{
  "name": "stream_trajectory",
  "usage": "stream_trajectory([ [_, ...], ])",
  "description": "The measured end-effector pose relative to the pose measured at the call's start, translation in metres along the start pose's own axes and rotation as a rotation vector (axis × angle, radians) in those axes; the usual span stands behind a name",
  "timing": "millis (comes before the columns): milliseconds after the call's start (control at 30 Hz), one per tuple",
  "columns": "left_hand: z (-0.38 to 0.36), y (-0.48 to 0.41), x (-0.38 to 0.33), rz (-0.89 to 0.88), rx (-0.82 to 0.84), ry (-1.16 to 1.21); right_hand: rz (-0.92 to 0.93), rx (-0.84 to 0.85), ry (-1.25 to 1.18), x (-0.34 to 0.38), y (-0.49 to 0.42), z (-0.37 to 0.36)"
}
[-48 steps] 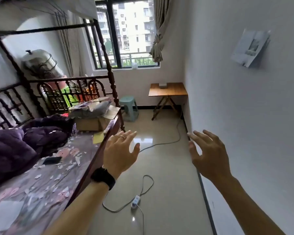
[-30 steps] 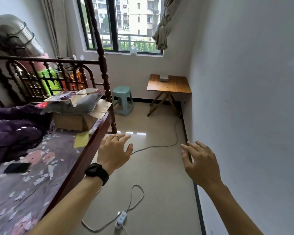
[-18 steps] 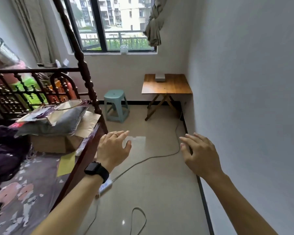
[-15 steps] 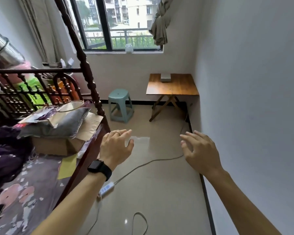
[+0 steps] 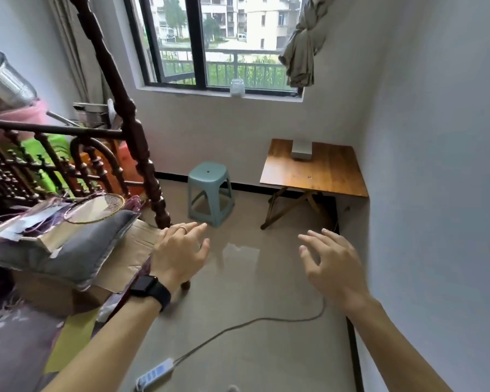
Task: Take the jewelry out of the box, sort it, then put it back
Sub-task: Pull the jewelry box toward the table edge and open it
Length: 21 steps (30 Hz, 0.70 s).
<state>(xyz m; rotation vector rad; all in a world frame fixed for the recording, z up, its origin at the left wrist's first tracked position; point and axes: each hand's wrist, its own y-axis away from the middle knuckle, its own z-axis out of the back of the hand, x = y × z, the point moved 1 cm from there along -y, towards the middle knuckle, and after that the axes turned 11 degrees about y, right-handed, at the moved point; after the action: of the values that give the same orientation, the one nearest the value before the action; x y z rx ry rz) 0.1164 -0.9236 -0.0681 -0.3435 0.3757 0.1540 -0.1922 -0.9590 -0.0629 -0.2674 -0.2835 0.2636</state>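
1. Bare floor (image 5: 266,329) lies open toward 12 o'clock, edged by the bed (image 5: 17,349) at 9 and the wall (image 5: 436,193) at 3.
2. One stool (image 5: 210,190), one table (image 5: 323,176); one small box (image 5: 301,149) sits on the table at 1 o'clock.
3. Left hand (image 5: 178,256) and right hand (image 5: 331,264) hover with fingers spread loosely, holding nothing.

Glossy, reflective floor (image 5: 238,292). Smooth varnished wood folding table (image 5: 323,176). Matt pale small box (image 5: 301,149). Matt teal plastic stool (image 5: 208,176). Dark polished turned-wood bedpost (image 5: 136,137). Matt brown cardboard box (image 5: 130,250). Soft grey cloth cushion (image 5: 77,250). Matt white painted wall (image 5: 436,137). Shiny metal ring (image 5: 183,229). Matt black watch strap (image 5: 160,297).
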Motion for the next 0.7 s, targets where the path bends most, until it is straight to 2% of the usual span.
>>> stream_trajectory([
  [300, -0.058, -0.226, 0.039, 0.034, -0.013, 0.046, -0.052, 0.020, -0.005, -0.005, -0.211, -0.054],
  [700, -0.156, -0.470, 0.067, 0.004, 0.029, 0.006, -0.091, 0.052, -0.028, -0.033, -0.450, -0.160],
])
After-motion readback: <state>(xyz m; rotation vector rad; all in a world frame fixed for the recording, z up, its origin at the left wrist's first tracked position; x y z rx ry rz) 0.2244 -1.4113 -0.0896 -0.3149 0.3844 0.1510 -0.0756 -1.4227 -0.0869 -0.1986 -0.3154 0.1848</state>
